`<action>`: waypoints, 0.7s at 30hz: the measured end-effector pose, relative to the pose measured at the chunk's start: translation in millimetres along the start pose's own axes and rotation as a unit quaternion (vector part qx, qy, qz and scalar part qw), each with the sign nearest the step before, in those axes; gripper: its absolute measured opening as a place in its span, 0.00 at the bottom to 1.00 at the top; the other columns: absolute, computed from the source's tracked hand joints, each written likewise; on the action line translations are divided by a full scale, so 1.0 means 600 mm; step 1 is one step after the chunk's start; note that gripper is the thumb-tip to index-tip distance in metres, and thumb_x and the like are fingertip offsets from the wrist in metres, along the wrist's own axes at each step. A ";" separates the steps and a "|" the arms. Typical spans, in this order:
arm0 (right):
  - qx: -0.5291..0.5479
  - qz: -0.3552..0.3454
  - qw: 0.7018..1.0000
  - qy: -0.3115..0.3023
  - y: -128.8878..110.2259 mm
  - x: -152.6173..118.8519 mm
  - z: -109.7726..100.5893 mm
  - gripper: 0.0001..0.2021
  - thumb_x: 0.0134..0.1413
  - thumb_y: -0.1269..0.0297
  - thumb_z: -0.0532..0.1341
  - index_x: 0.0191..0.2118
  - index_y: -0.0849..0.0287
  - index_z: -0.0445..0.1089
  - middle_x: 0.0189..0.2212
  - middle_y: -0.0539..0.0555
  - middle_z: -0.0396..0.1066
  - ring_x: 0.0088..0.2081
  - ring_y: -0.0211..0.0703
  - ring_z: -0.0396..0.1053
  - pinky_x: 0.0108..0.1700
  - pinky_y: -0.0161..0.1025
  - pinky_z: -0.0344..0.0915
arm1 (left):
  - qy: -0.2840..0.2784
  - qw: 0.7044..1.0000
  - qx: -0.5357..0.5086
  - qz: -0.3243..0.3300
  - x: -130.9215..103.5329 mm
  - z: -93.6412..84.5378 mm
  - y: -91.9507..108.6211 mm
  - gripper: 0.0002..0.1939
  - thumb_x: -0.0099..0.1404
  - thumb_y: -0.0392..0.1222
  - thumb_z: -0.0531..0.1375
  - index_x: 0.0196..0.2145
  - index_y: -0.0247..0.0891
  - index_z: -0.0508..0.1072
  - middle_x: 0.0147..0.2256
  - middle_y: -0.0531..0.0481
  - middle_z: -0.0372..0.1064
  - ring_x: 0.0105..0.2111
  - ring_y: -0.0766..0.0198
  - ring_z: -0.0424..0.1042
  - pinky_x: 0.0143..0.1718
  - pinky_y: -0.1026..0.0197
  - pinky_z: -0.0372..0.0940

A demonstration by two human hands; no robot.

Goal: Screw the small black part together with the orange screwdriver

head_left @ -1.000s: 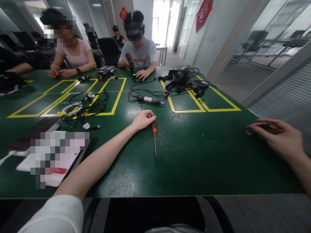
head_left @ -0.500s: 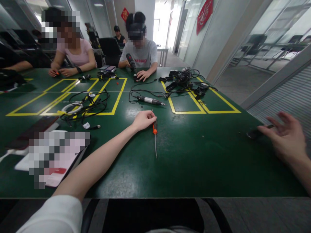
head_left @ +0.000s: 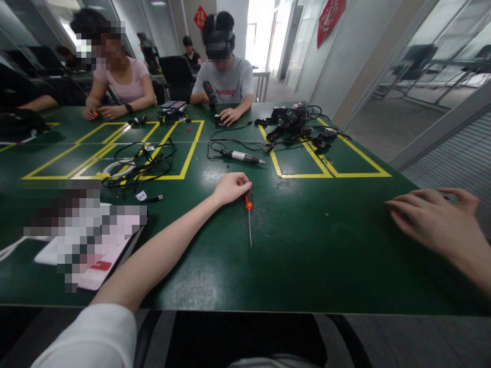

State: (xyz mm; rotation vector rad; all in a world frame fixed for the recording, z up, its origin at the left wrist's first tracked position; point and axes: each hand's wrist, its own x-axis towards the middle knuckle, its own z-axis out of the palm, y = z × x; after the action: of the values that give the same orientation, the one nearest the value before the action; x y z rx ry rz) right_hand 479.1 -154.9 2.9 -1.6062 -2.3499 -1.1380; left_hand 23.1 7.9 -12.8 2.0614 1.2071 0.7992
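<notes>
Near the middle of the table, my left hand [head_left: 232, 188] is closed, thumb and fingers pinched on the handle end of a screwdriver [head_left: 249, 206]. The screwdriver has a dark and orange handle, and its long thin shaft points toward me, close to the tabletop. Far to the right, my right hand [head_left: 437, 217] is back-up at the table, its fingers curled downward. A bit of something dark shows between thumb and fingers; the hand hides the rest. Beyond my left hand lies a black and silver electric screwdriver [head_left: 242, 157] with a cord.
Black cables [head_left: 293, 125] are heaped at the far right, and more cables [head_left: 153, 163] lie at left. Yellow tape [head_left: 305, 176] marks the green table [head_left: 307, 266]. A pink and white package [head_left: 103, 255] sits by my left forearm. Co-workers [head_left: 224, 79] sit opposite.
My right hand has turned back-up and closed over the dark object that showed beside it before. My left hand stays on the screwdriver. The whole view has shifted slightly.
</notes>
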 end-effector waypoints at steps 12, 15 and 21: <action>0.048 0.037 0.998 -0.010 0.008 -0.021 0.021 0.23 0.64 0.63 0.50 0.29 0.53 0.82 0.34 0.62 0.84 0.41 0.59 0.75 0.51 0.63 0.58 | 0.000 1.000 0.000 0.002 -0.001 0.000 -0.001 0.09 0.64 0.44 0.63 0.30 0.37 0.77 0.24 0.53 0.72 0.26 0.65 0.68 0.29 0.63 0.57; 0.041 0.024 0.999 0.005 0.014 -0.025 0.021 0.23 0.64 0.64 0.50 0.30 0.53 0.82 0.35 0.62 0.84 0.42 0.60 0.76 0.52 0.64 0.58 | 0.000 1.000 0.000 0.002 0.000 0.001 -0.002 0.09 0.64 0.44 0.63 0.30 0.37 0.77 0.24 0.53 0.72 0.26 0.65 0.68 0.29 0.63 0.57; 0.068 0.003 0.997 0.033 0.025 -0.035 0.023 0.22 0.63 0.63 0.50 0.29 0.51 0.82 0.35 0.62 0.84 0.42 0.62 0.77 0.53 0.67 0.57 | 0.001 1.000 0.002 0.001 0.000 0.001 -0.003 0.09 0.64 0.44 0.63 0.30 0.37 0.77 0.24 0.53 0.72 0.26 0.65 0.68 0.28 0.63 0.56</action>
State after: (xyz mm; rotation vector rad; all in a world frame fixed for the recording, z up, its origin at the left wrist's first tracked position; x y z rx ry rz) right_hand 505.6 -160.1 -8.7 -1.5055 -2.3243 -0.9912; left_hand 22.6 8.7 -14.2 2.0652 1.2090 0.8018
